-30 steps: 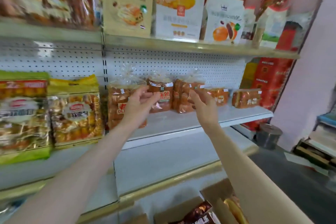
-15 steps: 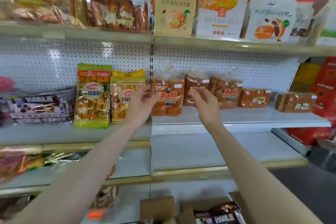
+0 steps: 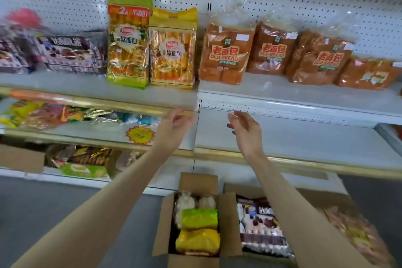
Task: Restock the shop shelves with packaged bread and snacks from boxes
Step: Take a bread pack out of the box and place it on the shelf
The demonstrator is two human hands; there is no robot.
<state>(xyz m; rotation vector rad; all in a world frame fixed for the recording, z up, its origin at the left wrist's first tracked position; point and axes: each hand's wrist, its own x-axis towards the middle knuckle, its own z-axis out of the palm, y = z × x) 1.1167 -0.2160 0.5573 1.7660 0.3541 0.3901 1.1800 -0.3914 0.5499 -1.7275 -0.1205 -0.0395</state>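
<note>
Both hands are empty. The left hand (image 3: 176, 124) is raised with its fingers loosely bent and nothing between them, seen against the gold front strip of the middle shelf. The right hand (image 3: 245, 129) is just beside it, palm turned inward and fingers relaxed and slightly spread, also holding nothing. Above them, on the upper shelf (image 3: 282, 92), three clear bags marked Old Bread stand in a row: the first bag (image 3: 224, 54) is nearest the shelf divider, the second bag (image 3: 272, 50) is just right of it, and the third bag (image 3: 319, 62) leans beyond that. A lower bread pack (image 3: 369, 74) lies at the far right. Left of the divider stand a green soft-bread bag (image 3: 128, 43) and a yellow soft-bread bag (image 3: 173, 50), touching side by side, with dark pie packs (image 3: 71, 52) further left. On the floor below the forearms sits an open cardboard box (image 3: 163, 228) holding pale buns (image 3: 185, 202), a green pack (image 3: 199, 218) and a yellow pack (image 3: 196, 242). A second box (image 3: 239, 189) just to its right holds a dark pie pack (image 3: 261, 225).
</note>
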